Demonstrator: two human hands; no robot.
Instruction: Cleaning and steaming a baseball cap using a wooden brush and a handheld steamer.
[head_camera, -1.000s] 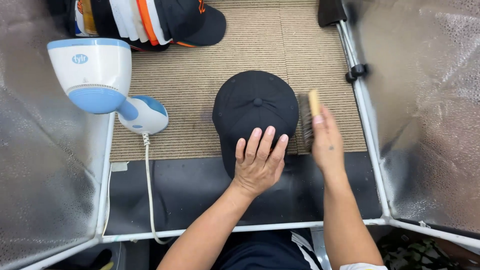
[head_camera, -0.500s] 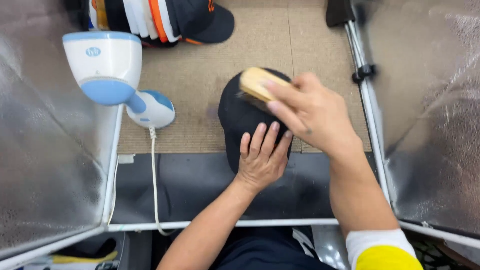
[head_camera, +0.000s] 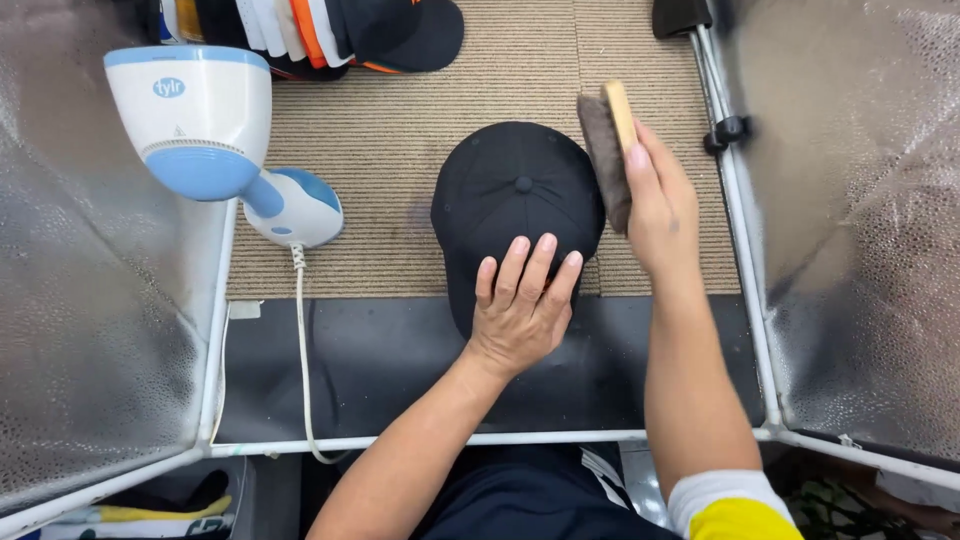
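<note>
A black baseball cap (head_camera: 517, 205) lies crown up on a tan ribbed mat (head_camera: 400, 200). My left hand (head_camera: 520, 310) rests flat on the cap's near part, over the brim, with fingers spread. My right hand (head_camera: 660, 210) grips a wooden-backed brush (head_camera: 607, 150) with dark bristles, held on edge just right of the cap's crown, bristles facing the cap.
A white and blue handheld steamer (head_camera: 215, 140) stands at the left, its cord (head_camera: 300, 350) trailing down to the near edge. A stack of caps (head_camera: 320, 30) lies at the top. Wet plastic panels on white frame rails (head_camera: 740, 250) wall in both sides. A black mat (head_camera: 380, 365) covers the near strip.
My right hand has swept the brush from over the cap's crown to its right side and turned it on edge. My left hand stays on the cap.
</note>
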